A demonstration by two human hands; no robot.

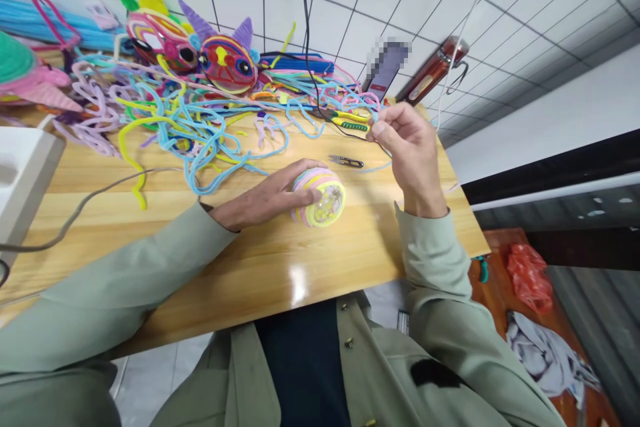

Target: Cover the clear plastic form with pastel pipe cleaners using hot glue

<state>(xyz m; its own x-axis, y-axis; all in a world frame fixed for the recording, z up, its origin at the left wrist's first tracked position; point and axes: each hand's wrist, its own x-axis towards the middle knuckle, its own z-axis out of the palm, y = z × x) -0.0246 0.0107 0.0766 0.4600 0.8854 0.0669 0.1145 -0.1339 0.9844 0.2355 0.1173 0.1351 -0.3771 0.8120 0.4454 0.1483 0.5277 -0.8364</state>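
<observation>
My left hand (265,197) lies on a round ball (320,198) wrapped in pastel pink, blue and yellow pipe cleaners, its fingers curled over the top and pressing it onto the wooden table (250,260). My right hand (407,147) is raised just right of the ball, fingers pinched on the end of a light blue pipe cleaner (376,165) that trails down toward the ball. Small black thread snips (346,161) lie on the table between the two hands.
A tangled heap of coloured pipe cleaners (190,120) covers the far side of the table, with two finished masks (227,63) behind it. Yellow-handled pliers (350,120), a phone (387,67), a white box (23,173) with a cable at left. A red bag (527,273) lies on the floor at right.
</observation>
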